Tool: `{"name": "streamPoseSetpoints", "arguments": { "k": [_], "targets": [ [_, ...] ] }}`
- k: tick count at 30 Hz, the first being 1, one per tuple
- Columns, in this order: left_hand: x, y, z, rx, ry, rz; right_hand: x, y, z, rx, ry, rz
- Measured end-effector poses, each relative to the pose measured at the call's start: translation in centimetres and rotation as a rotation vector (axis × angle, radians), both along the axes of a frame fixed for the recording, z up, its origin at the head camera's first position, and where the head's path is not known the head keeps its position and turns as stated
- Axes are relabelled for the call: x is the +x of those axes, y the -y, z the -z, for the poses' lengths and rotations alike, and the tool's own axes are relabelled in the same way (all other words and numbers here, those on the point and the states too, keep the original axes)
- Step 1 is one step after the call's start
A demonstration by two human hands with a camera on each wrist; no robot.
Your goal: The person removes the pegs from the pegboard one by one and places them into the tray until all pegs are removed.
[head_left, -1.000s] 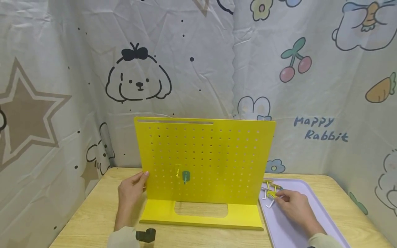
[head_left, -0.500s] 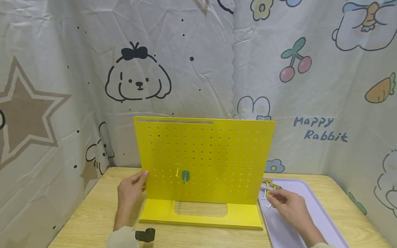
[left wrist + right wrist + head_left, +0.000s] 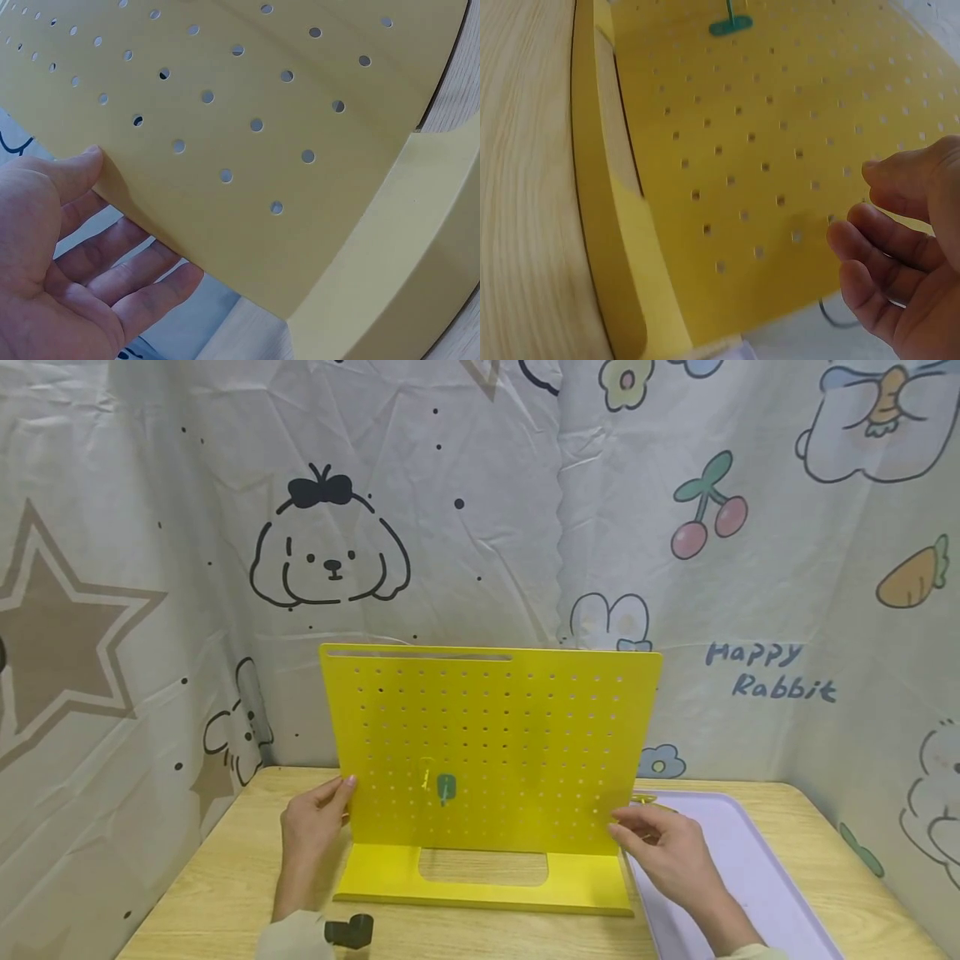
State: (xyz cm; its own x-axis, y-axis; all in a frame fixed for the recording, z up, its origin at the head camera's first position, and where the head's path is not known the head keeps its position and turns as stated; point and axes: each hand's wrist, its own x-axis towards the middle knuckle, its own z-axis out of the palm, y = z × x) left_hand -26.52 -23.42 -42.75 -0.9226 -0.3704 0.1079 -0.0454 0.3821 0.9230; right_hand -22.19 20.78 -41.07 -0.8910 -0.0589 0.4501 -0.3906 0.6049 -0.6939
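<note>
A yellow pegboard [image 3: 487, 735] stands upright on its base. My left hand [image 3: 311, 822] holds its left edge, with the thumb [image 3: 88, 166] on the front face and the other fingers along the edge. My right hand [image 3: 663, 852] is in front of the board's lower right edge, thumb and fingers curled in a pinch. It pinches a small yellow hook that barely shows against the yellow board. A green hook [image 3: 446, 787] and a yellow hook [image 3: 425, 777] are mounted on the board, left of its middle.
A lilac tray [image 3: 738, 852] lies right of the board on the wooden table [image 3: 225, 868]. Several hooks [image 3: 643, 798] are at its far left corner, mostly hidden behind my right hand. A patterned cloth [image 3: 480, 527] hangs behind and at both sides.
My right hand has lifted a yellow hook from the pile in the tray and moved left to the board's right edge. The left hand stays on the left edge.
</note>
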Motion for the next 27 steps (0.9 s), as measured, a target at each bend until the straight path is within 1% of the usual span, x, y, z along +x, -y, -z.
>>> {"name": "streamPoseSetpoints", "arguments": {
  "k": [4,8,13,17,23,27],
  "targets": [
    [0.0,0.0,0.0,-0.001,-0.001,-0.002,-0.1,1.7,-0.5,-0.023,0.053,-0.028],
    [-0.1,0.0,-0.1,0.003,0.000,-0.002,-0.3,3.3,-0.7,-0.060,0.077,-0.091],
    [-0.1,0.1,0.0,0.000,-0.002,-0.005,-0.7,5.3,-0.8,-0.075,0.062,-0.201],
    [-0.1,0.1,0.0,-0.011,-0.004,-0.009,-1.1,6.9,-0.9,-0.060,0.052,-0.262],
    [0.0,0.1,0.0,-0.023,-0.001,0.000,-1.6,9.2,-1.0,-0.043,0.098,-0.295],
    [0.1,0.1,0.0,-0.025,0.003,-0.001,-2.0,10.7,-1.0,-0.040,0.111,-0.315]
  ]
}}
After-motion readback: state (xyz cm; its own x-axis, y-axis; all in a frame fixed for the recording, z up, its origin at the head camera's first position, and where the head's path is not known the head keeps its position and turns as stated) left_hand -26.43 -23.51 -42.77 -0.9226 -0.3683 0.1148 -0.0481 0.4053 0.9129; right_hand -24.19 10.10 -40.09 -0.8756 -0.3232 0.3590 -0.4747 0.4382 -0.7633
